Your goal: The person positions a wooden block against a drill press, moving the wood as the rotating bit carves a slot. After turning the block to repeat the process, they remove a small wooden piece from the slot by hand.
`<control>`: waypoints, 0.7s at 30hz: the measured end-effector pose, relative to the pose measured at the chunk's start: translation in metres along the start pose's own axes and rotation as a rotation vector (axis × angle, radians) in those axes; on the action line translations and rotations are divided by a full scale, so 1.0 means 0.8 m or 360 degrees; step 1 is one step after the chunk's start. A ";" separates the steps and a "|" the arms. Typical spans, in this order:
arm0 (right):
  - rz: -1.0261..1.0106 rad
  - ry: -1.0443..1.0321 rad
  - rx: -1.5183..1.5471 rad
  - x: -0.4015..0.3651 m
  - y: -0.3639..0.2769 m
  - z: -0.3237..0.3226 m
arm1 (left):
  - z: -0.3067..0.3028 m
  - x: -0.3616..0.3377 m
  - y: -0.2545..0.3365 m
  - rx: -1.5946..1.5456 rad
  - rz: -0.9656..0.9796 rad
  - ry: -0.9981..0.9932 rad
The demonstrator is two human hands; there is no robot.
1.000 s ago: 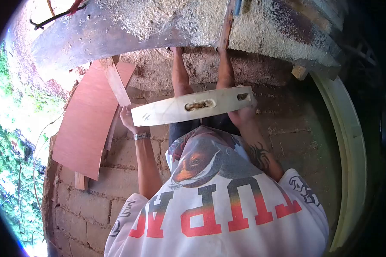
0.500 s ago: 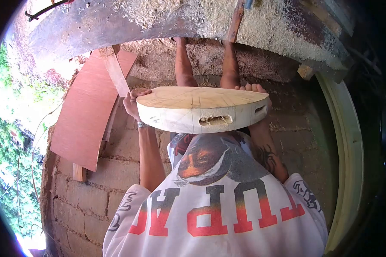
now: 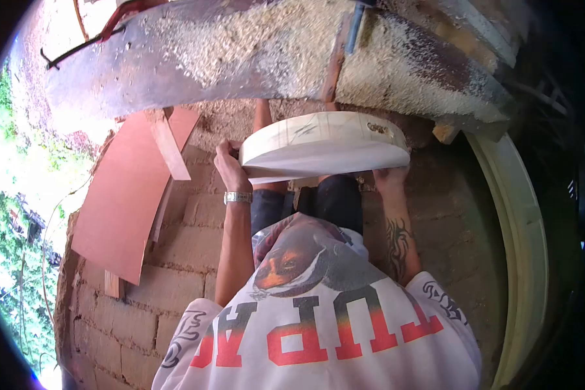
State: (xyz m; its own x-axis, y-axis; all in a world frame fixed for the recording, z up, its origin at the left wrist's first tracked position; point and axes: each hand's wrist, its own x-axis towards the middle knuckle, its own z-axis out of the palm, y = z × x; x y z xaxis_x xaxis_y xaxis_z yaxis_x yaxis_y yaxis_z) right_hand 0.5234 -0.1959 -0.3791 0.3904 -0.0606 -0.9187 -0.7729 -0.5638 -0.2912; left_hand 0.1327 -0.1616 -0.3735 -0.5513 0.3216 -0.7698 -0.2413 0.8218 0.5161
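A thick, pale wooden piece with a curved edge (image 3: 318, 140) is held up in front of my body, below the workbench. At its left end my left hand (image 3: 233, 168) grips it, with a metal watch on the wrist. My right hand (image 3: 391, 179) holds the right end from below, its fingers partly hidden by the wood. Pencil marks show on the curved edge, and a rough slot is cut near its right end. The smooth flat face is turned toward me.
A workbench (image 3: 253, 58) covered in shavings spans the top, with a blue-handled tool (image 3: 355, 29) on it. A reddish plywood sheet (image 3: 120, 201) leans at the left. A long pale frame (image 3: 523, 240) curves down the right, beside the block floor (image 3: 175, 292).
Both hands have tilted and turned the wooden piece: its curved edge now faces up and away, and the slot has moved to the upper right. More of the workbench shows.
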 end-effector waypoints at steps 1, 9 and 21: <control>-0.0029 -0.0131 -0.0118 0.014 -0.011 -0.013 | 0.014 0.003 -0.005 -0.0011 -0.0020 -0.0005; -0.0117 -0.0391 -0.0478 0.045 -0.052 -0.030 | 0.090 -0.020 0.048 0.0594 0.0467 0.0051; -0.0073 -0.0508 -0.0818 0.078 -0.043 -0.037 | 0.096 0.005 0.055 0.1174 0.0573 0.0261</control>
State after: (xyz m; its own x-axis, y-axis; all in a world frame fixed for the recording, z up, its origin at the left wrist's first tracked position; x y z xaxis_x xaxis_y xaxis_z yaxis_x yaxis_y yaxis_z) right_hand 0.5894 -0.2049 -0.4184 0.1870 0.1782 -0.9661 -0.3871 -0.8905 -0.2392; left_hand 0.1815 -0.0881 -0.3828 -0.6178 0.5975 -0.5112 0.5249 0.7974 0.2977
